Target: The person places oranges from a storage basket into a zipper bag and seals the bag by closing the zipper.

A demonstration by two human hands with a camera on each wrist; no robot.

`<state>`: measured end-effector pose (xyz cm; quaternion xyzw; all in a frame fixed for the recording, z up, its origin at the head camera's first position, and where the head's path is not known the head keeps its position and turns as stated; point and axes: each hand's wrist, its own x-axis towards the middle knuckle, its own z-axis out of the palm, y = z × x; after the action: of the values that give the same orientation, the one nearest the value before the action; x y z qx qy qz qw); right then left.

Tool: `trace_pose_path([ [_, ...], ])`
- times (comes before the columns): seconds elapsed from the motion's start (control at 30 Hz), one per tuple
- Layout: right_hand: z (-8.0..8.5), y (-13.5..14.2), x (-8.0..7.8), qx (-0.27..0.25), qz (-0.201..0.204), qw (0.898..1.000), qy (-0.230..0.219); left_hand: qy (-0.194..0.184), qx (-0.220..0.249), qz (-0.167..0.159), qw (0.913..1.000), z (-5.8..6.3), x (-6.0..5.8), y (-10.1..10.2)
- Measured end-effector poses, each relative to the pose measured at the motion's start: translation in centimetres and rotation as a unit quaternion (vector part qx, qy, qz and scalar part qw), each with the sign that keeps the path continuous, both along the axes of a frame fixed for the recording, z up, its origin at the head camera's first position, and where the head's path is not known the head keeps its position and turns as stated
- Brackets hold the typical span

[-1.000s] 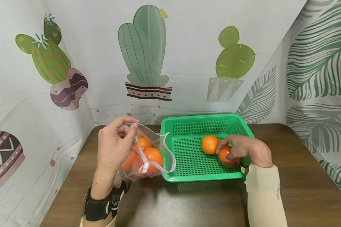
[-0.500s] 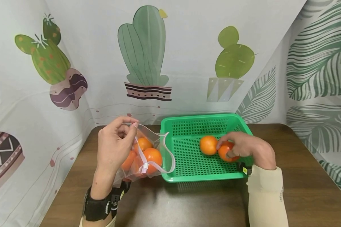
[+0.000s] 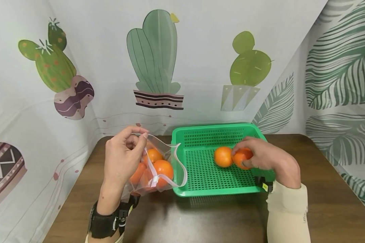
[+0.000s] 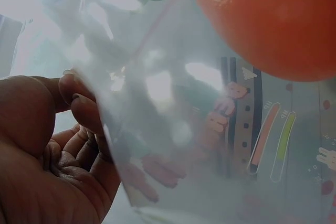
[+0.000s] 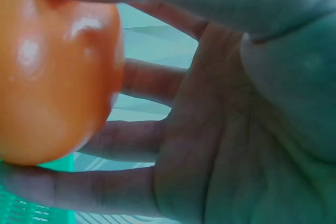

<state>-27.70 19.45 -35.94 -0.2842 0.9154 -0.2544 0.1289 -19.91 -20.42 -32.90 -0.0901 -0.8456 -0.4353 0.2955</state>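
Note:
In the head view, my left hand [image 3: 123, 157] pinches the rim of a clear zip bag [image 3: 152, 167] between thumb and index finger. The bag's mouth gapes toward the right, and several oranges [image 3: 163, 170] sit inside. One orange [image 4: 273, 19] looms large through the plastic in the left wrist view. Over the right part of a green basket [image 3: 197, 177], my right hand [image 3: 267, 155] grips an orange [image 3: 241, 158] with thumb and fingers. Another orange [image 3: 223, 157] lies in the basket directly to its left. Whether the gripped orange still touches the basket floor is hard to tell.
Both bag and basket stand on a dark brown wooden table [image 3: 194, 219]. The basket's raised left wall is beside the bag's opening. Behind the table hangs a white cloth [image 3: 200, 67] printed with cacti and leaves.
My right hand has settled around the orange and shifted it slightly back and up in the view. The neighbouring orange has moved a little left. My left hand and the bag stay nearly still.

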Motion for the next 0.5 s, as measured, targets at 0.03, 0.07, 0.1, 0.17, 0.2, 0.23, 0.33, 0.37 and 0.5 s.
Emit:
trace_pose_path([
  [0.03,0.1,0.0,0.1,-0.002,0.000,1.000,0.006,0.000,-0.001,0.001,1.0000,0.0,0.0,0.0],
  [0.07,0.1,-0.1,0.2,-0.005,-0.001,1.000,0.011,-0.001,-0.001,0.001,1.0000,0.0,0.0,0.0],
  [0.1,0.2,-0.1,0.3,-0.006,-0.001,1.000,0.016,-0.002,-0.002,0.001,1.0000,0.0,0.0,0.0],
  [0.17,0.3,-0.2,0.5,-0.011,0.000,1.000,0.028,-0.003,-0.004,0.004,1.0000,0.0,0.0,0.0],
  [0.2,0.3,-0.3,0.5,-0.011,0.000,0.999,0.035,-0.004,-0.004,0.004,1.0000,0.0,0.0,0.0],
  [0.23,0.4,-0.3,0.6,-0.013,0.003,0.999,0.043,-0.005,-0.003,0.003,1.0000,0.0,0.0,0.0],
  [0.33,0.6,-0.4,0.9,-0.017,0.008,0.998,0.061,-0.007,-0.001,0.002,1.0000,0.0,0.0,0.1],
  [0.37,0.7,-0.5,1.0,-0.017,0.009,0.998,0.067,-0.007,0.000,0.002,1.0000,0.0,0.0,0.1],
  [0.5,1.2,-0.7,1.4,-0.016,0.011,0.996,0.090,-0.004,-0.001,0.000,1.0000,-0.1,0.0,0.1],
])
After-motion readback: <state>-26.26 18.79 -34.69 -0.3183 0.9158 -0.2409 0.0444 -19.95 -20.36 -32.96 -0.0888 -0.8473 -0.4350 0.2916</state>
